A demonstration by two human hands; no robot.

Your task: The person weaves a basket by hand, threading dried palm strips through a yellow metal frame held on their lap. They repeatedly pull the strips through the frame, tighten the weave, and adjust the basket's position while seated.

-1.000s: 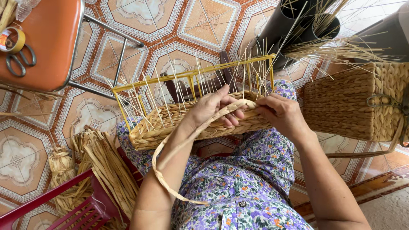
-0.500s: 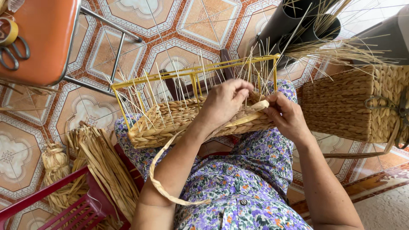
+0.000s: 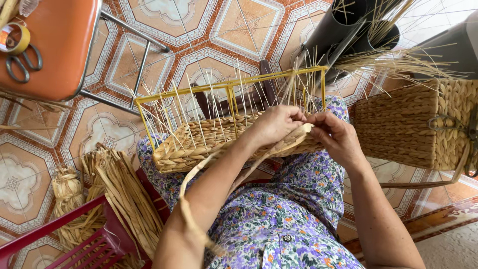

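A half-woven straw basket (image 3: 199, 142) rests on my lap, built on a yellow wire frame (image 3: 229, 87) with thin upright stalks sticking up. My left hand (image 3: 276, 124) pinches a flat pale straw strand (image 3: 209, 164) at the basket's right rim. That strand loops down over my left forearm toward my chest. My right hand (image 3: 336, 134) grips the same strand's end right beside the left hand, against the basket's edge.
A finished woven basket (image 3: 413, 124) stands at the right. Dark tubes (image 3: 348, 30) holding stalks are behind it. An orange stool (image 3: 55, 45) carries scissors (image 3: 22, 65) and a tape roll (image 3: 12, 37). A red crate (image 3: 89, 239) with straw bundles (image 3: 124, 194) sits at lower left.
Both hands have shifted right along the basket rim and come closer together. The strand's loop has been drawn tighter along my left forearm.
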